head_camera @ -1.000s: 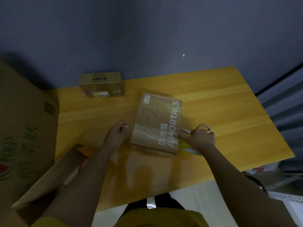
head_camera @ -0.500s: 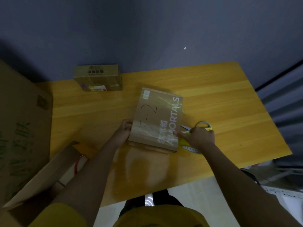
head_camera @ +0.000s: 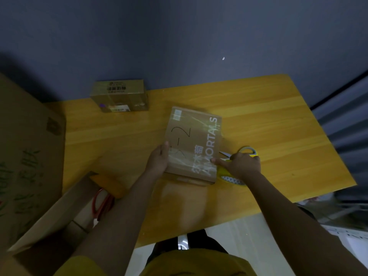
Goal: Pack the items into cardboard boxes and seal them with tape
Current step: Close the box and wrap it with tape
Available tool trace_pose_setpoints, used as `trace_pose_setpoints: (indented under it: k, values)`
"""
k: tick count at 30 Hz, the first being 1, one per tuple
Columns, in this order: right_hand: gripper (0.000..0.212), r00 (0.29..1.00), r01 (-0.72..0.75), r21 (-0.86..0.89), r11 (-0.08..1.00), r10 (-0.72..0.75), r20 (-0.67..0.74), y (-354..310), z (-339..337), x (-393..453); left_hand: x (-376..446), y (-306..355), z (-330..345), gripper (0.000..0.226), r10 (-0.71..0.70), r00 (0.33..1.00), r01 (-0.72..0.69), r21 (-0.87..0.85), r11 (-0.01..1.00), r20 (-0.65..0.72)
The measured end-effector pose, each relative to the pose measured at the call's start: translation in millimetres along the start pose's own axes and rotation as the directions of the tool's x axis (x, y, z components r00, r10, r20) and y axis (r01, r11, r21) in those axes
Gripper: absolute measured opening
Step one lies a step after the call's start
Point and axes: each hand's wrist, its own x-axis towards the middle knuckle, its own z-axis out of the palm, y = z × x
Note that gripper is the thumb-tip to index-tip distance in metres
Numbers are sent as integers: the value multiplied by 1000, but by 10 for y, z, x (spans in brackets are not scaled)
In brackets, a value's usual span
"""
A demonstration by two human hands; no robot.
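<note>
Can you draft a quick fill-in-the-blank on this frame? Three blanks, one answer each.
1. The left hand holds the flat box by its ___ edge.
2. The digit handwritten on the flat box is ___.
3. The scissors by the right hand have ___ handles.

Missing words: left; 2; yellow

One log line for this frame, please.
stage: taping box | left hand: holds box edge | right hand: presses box, grips tape roll | scissors: on table
</note>
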Motion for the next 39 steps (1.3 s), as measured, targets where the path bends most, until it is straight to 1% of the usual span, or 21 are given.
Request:
trace_pose_setpoints:
  k: [4, 9, 11, 13, 15, 17, 19, 21, 24, 26, 27, 29, 31, 32, 33, 34, 35, 36, 37, 38, 39]
  values:
    - [104, 1000, 4, 56, 998, -4, -8, 18, 10, -7, 53, -35, -25, 77, -94, 988, 94, 5, 996, 124]
    - [109, 1000, 4, 104, 995, -6, 19, 15, -49, 11, 48, -44, -10, 79, -72, 996, 67, 79, 995, 55]
    - [114, 1000, 5, 223, 975, -12, 29, 75, -29, 3, 52, -51, -16, 79, -59, 997, 55, 91, 994, 51]
    - [113, 999, -17, 426, 905, -3, 44, 192, 7, -37, 56, -63, -17, 79, -53, 997, 48, 86, 995, 54]
    - [104, 998, -27, 567, 823, -9, 60, 296, 36, -87, 55, -69, -15, 79, -54, 997, 50, 89, 995, 47]
    - [96, 999, -17, 620, 785, -3, 32, 332, 62, -117, 60, -74, -7, 79, -52, 998, 48, 90, 995, 47]
    - [96, 1000, -6, 593, 805, 22, -19, 294, 37, -124, 78, -87, -16, 80, -66, 997, 63, 60, 996, 47]
    - [95, 996, 11, 518, 855, 38, -83, 227, -72, -115, 114, -118, -52, 82, -121, 992, 121, -4, 993, 24]
    - [89, 978, 123, 381, 916, -48, -201, 88, -400, -122, 165, -188, -146, 83, -203, 979, 200, -171, 965, 3]
    - [78, 956, 211, 294, 932, -134, -262, -37, -672, -139, 184, -221, -200, 82, -236, 971, 237, -268, 934, 38]
    - [70, 950, 247, 278, 928, -175, -260, -99, -814, -146, 197, -238, -214, 82, -251, 967, 255, -300, 919, 54]
    - [54, 943, 315, 317, 895, -256, -214, -231, -1079, -177, 214, -266, -231, 83, -276, 961, 272, -321, 907, 35]
    - [43, 920, 388, 352, 852, -336, -200, -400, -1263, -226, 211, -274, -256, 79, -277, 959, 252, -259, 932, -64]
    - [39, 906, 420, 339, 842, -366, -213, -503, -1320, -253, 194, -262, -275, 73, -255, 957, 233, -159, 960, -138]
    - [35, 889, 452, 300, 840, -395, -232, -612, -1358, -280, 166, -240, -307, 64, -200, 953, 206, 2, 979, -225]
    - [32, 871, 478, 244, 844, -422, -250, -725, -1392, -309, 135, -201, -355, 50, -113, 944, 182, 203, 962, -309]
    - [30, 855, 499, 184, 847, -446, -263, -832, -1417, -336, 107, -161, -407, 38, -7, 938, 148, 380, 913, -348]
    - [29, 844, 511, 138, 848, -465, -268, -930, -1442, -365, 83, -114, -455, 38, 113, 934, 80, 507, 858, -339]
    - [29, 836, 521, 108, 847, -480, -268, -1009, -1464, -387, 55, -48, -490, 44, 232, 929, -31, 565, 824, -288]
    - [29, 829, 529, 91, 843, -491, -268, -1082, -1482, -406, 18, 26, -518, 45, 351, 912, -189, 544, 818, -211]
    - [29, 820, 539, 72, 839, -504, -270, -1149, -1497, -418, -36, 116, -532, 41, 466, 872, -361, 448, 818, -149]
